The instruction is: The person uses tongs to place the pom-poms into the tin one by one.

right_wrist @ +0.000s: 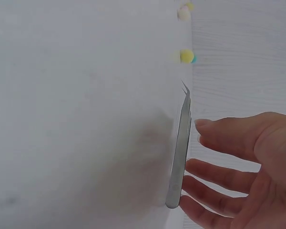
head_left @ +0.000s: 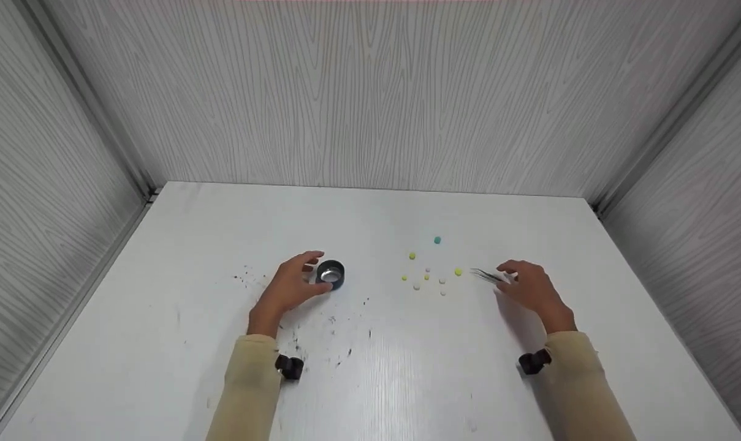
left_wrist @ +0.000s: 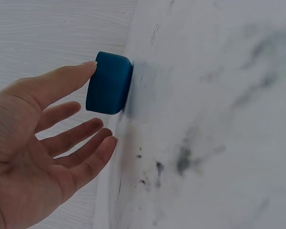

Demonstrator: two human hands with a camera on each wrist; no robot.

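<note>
Tweezers [right_wrist: 179, 152] and a small blue cup [left_wrist: 108, 83], each lying on the white table [head_left: 407, 380] beside an open hand.

The tweezers are laid flat just beside the right hand [head_left: 529, 286], tips pointed toward the scattered little balls [head_left: 427, 277], probably so that these can be reached easily. The fingers [right_wrist: 229, 138] are spread and relaxed; nothing is pinched. The cup is placed upright near the left hand [head_left: 292, 285], whose thumb tip [left_wrist: 88, 64] seems to touch its wall, the other fingers being spread. Dark specks are seen around it.
</note>
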